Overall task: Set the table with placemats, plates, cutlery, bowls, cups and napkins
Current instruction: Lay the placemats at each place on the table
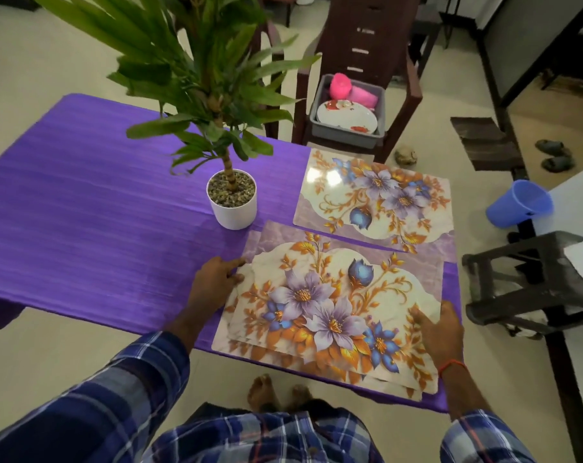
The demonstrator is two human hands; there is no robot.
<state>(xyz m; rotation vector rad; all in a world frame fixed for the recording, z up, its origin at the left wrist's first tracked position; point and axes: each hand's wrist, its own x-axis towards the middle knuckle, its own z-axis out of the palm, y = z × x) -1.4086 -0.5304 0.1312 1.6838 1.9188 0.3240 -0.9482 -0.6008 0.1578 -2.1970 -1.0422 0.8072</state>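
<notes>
One placemat (373,195) lies set at centre right of the purple bench (83,212), the left hand (213,285) and right hand (442,329) rest flat-fingered on the side edges of the remaining stack (323,312) at lower centre, and plates (346,116) and cups (350,90) wait in the tub (343,135) at top centre.

Cream floor (66,61) tiles run all round under soft, even light. The table (83,195) wears a purple cloth, and a plant (231,198) in a white pot stands on it. A dark wooden chair (377,35) stands at the far side. To the right are a dark stool (517,252), a tilted blue bucket (517,203), a dark mat (483,142) and a pair of sandals (555,155).
</notes>
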